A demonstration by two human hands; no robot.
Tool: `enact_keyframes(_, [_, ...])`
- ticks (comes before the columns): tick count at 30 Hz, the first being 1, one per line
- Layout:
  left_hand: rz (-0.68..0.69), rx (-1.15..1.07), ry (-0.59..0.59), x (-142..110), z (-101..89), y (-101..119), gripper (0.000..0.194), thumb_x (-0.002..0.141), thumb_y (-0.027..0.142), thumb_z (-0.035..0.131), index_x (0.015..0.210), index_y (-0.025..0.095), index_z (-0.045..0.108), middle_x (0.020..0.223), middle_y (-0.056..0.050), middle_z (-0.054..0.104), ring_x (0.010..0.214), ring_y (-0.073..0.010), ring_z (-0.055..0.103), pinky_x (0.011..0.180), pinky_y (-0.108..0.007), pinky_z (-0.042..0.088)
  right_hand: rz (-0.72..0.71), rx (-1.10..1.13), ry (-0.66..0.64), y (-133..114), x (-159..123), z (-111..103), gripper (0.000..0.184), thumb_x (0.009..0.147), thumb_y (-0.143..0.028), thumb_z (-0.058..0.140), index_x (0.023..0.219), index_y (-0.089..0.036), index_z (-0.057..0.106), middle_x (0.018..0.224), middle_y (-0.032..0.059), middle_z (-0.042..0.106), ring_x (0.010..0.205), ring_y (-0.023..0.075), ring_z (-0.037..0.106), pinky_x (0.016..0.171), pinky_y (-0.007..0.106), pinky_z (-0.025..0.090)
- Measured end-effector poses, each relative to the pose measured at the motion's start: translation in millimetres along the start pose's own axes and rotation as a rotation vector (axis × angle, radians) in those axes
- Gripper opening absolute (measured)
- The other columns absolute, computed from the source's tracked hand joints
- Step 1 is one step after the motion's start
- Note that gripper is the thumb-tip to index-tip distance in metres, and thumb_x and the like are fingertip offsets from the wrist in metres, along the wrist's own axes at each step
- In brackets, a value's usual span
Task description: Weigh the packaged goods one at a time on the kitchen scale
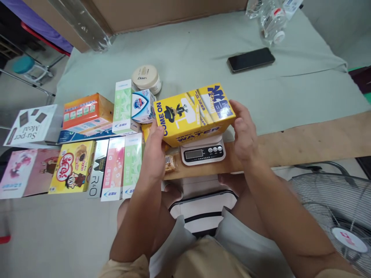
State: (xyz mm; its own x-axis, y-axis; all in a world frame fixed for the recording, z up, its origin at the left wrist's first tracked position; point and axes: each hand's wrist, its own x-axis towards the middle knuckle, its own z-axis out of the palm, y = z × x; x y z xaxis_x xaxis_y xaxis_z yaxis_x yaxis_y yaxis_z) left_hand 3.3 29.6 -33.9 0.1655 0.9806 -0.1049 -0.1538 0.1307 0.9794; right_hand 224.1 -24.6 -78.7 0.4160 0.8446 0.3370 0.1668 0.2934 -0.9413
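Observation:
Both my hands grip a yellow carton (194,114) printed "COME ON WATER". My left hand (155,148) clasps its left end and my right hand (245,133) wraps its right end. The carton is over a small white digital scale (203,153); whether it rests on the scale I cannot tell. The scale stands on a wooden board (313,141) at the table's front edge. A small wrapped snack (170,163) lies just left of the scale, beside my left wrist.
Several boxed goods lie in rows to the left: an orange box (87,111), green and pink tissue packs (123,104), a yellow snack box (74,166), a Dove jar (146,78). A black phone (251,60) and water bottles (272,19) lie farther back. A floor fan (339,216) stands lower right.

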Motion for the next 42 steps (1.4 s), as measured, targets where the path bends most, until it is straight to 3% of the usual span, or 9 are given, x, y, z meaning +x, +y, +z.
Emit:
enact_keyframes(6, [-0.015, 0.024, 0.078, -4, 17.6, 8, 0.049, 0.077, 0.066, 0.074, 0.108, 0.028, 0.07, 0.131, -0.004, 0.076, 0.15, -0.0338, 0.053, 0.11, -0.044, 0.059, 0.008, 0.084, -0.072, -4, -4, 14, 0.065, 0.095, -0.068, 0.059, 0.147, -0.029, 0.05, 0.153, 0.009, 0.06, 0.142, 0.0292, 0.057, 0.122, 0.053, 0.047])
enact_keyframes(10, [-0.005, 0.033, 0.107, -10, 40.0, 23, 0.053, 0.067, 0.066, 0.084, 0.103, 0.029, 0.072, 0.13, -0.003, 0.076, 0.142, -0.0333, 0.06, 0.101, -0.042, 0.063, -0.006, 0.2, 0.114, -14, -7, 15, 0.055, 0.096, -0.064, 0.059, 0.138, -0.029, 0.05, 0.139, 0.0096, 0.064, 0.128, 0.0263, 0.063, 0.11, 0.048, 0.055])
enact_keyframes(13, [0.008, 0.048, 0.038, -6, 71.3, 37, 0.05, 0.062, 0.065, 0.089, 0.099, 0.034, 0.075, 0.123, 0.001, 0.079, 0.143, -0.033, 0.059, 0.099, -0.042, 0.065, -0.033, 0.191, 0.311, -30, -3, 0, 0.046, 0.098, -0.06, 0.056, 0.133, -0.031, 0.049, 0.135, 0.0081, 0.062, 0.123, 0.025, 0.064, 0.105, 0.046, 0.057])
enact_keyframes(16, [0.102, 0.089, -0.123, 10, 123.8, 52, 0.042, 0.069, 0.061, 0.087, 0.097, 0.032, 0.075, 0.117, 0.003, 0.081, 0.153, -0.033, 0.05, 0.116, -0.048, 0.057, -0.08, 0.157, 0.529, -47, 3, -31, 0.042, 0.1, -0.056, 0.052, 0.134, -0.033, 0.046, 0.135, 0.0069, 0.058, 0.125, 0.0253, 0.063, 0.108, 0.047, 0.055])
enact_keyframes(20, [0.17, 0.13, -0.477, 48, 226.2, 56, 0.026, 0.089, 0.043, 0.076, 0.102, 0.021, 0.073, 0.127, -0.004, 0.079, 0.162, -0.0348, 0.037, 0.132, -0.053, 0.038, -0.136, 0.099, 0.844, -50, 13, -87, 0.04, 0.102, -0.052, 0.049, 0.138, -0.037, 0.043, 0.137, 0.0063, 0.053, 0.137, 0.0281, 0.058, 0.116, 0.052, 0.052])
enact_keyframes(24, [-0.009, 0.196, -0.837, 74, 343.4, 26, 0.014, 0.102, 0.032, 0.065, 0.101, 0.019, 0.071, 0.12, -0.007, 0.081, 0.154, -0.0391, 0.048, 0.13, -0.063, 0.038, -0.169, -0.149, 1.107, -21, 19, -152, 0.048, 0.105, -0.045, 0.039, 0.152, -0.04, 0.032, 0.146, 0.0093, 0.047, 0.148, 0.0315, 0.051, 0.114, 0.058, 0.054])
enact_keyframes(29, [-0.143, 0.296, -1.042, 70, 457.1, -27, 0.02, 0.108, 0.026, 0.054, 0.106, 0.018, 0.072, 0.109, -0.004, 0.084, 0.145, -0.034, 0.059, 0.124, -0.058, 0.048, -0.022, -0.237, 1.147, 17, 11, -224, 0.067, 0.107, -0.048, 0.03, 0.165, -0.048, -0.002, 0.167, 0.0056, 0.03, 0.159, 0.0337, 0.037, 0.125, 0.068, 0.042])
enact_keyframes(35, [-0.25, 0.295, -1.067, 65, 523.6, -71, 0.028, 0.108, 0.014, 0.044, 0.119, 0.016, 0.069, 0.107, -0.002, 0.085, 0.142, -0.0299, 0.063, 0.128, -0.053, 0.043, 0.03, -0.194, 1.237, 36, 9, -252, 0.074, 0.104, -0.042, 0.035, 0.169, -0.043, -0.002, 0.173, 0.0048, 0.023, 0.164, 0.0327, 0.029, 0.131, 0.072, 0.031])
enact_keyframes(42, [-0.259, 0.298, -0.975, 76, 534.2, -89, 0.037, 0.105, 0.012, 0.034, 0.101, 0.02, 0.07, 0.089, 0.001, 0.084, 0.129, -0.0287, 0.071, 0.132, -0.058, 0.037, 0.051, -0.055, 1.242, 33, 15, -241, 0.079, 0.1, -0.03, 0.036, 0.168, -0.041, -0.003, 0.175, 0.0037, 0.015, 0.169, 0.0344, 0.011, 0.133, 0.074, 0.019])
